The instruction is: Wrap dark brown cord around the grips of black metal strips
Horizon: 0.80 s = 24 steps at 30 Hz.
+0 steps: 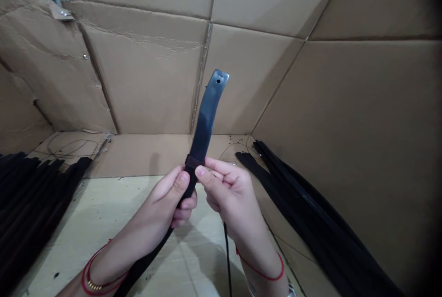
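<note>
Step in hand: apparently working a dark band [195,161] at the place where a glossy strip [206,115] meets a matte black length [148,260]; whether the band is a separate loop or the folded mouth of a sleeve, I cannot tell.
Glossy strip: rises above both hands, gently curved, tilted slightly to the right, its free tip pierced by a small hole [218,81].
Matte black length: passes through the left hand, then runs down and leftward below it, along the forearm.
Left hand [176,193]: closed around the matte length just below the band, thumb [181,184] on the near face, fingers curled behind; wrist angled up and inward.
Right hand [229,189]: pinching the band's right edge between thumb and forefinger, with the other fingers folded loosely in; forearm comes up from the lower right.
Next move calls for: probably a firm left grip as anchor, while the right pinch eases the band evenly along without twisting it.
Around the hands: a pale surface [113,209] beneath; dark strips [44,209] well to the left of the left hand; a long black bundle [304,214] to the right of the right hand; cardboard wall [155,76] beyond both; a thin dark cord [227,251] hanging below the right hand.
</note>
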Motion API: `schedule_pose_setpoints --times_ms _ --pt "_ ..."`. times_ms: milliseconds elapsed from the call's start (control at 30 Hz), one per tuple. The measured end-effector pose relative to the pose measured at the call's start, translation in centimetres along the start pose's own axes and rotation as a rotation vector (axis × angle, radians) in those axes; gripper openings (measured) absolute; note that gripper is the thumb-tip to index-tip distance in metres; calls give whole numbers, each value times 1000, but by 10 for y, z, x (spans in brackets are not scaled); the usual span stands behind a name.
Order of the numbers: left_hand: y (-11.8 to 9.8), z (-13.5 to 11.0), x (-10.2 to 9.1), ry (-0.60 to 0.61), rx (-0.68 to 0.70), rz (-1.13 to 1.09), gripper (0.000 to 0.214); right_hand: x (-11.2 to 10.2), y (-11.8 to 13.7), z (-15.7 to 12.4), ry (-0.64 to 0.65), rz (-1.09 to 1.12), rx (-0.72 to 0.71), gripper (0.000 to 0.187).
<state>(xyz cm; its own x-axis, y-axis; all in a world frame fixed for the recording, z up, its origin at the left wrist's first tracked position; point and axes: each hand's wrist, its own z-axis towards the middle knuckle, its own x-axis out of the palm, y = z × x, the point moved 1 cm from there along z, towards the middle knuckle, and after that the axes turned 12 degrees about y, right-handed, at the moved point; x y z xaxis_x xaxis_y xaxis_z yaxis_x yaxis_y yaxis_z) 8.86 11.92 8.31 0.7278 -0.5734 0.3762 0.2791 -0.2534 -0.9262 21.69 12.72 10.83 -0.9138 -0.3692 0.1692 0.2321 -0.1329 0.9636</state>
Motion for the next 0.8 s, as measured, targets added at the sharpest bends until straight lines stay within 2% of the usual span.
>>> schedule_pose_setpoints --times_ms 200,300,367,467,533,667,800 --pt "-5 -9 0 35 59 -60 35 0 4 -5 29 2 -42 18" --pt "-8 -14 0 68 31 -123 36 1 3 -5 25 23 -79 13" --pt "-9 -17 -1 112 -35 -203 39 0 1 -3 102 42 -77 15" --pt "-9 -19 -2 181 -102 -257 44 -4 -3 1 282 96 10 26" --pt "-8 -19 -3 190 -110 -239 43 -7 -6 3 328 131 56 34" --pt "-7 -15 -1 178 -89 -249 38 -7 -10 4 291 131 28 32" --pt "-5 -14 3 180 -46 -293 37 2 -13 -1 180 64 -50 31"
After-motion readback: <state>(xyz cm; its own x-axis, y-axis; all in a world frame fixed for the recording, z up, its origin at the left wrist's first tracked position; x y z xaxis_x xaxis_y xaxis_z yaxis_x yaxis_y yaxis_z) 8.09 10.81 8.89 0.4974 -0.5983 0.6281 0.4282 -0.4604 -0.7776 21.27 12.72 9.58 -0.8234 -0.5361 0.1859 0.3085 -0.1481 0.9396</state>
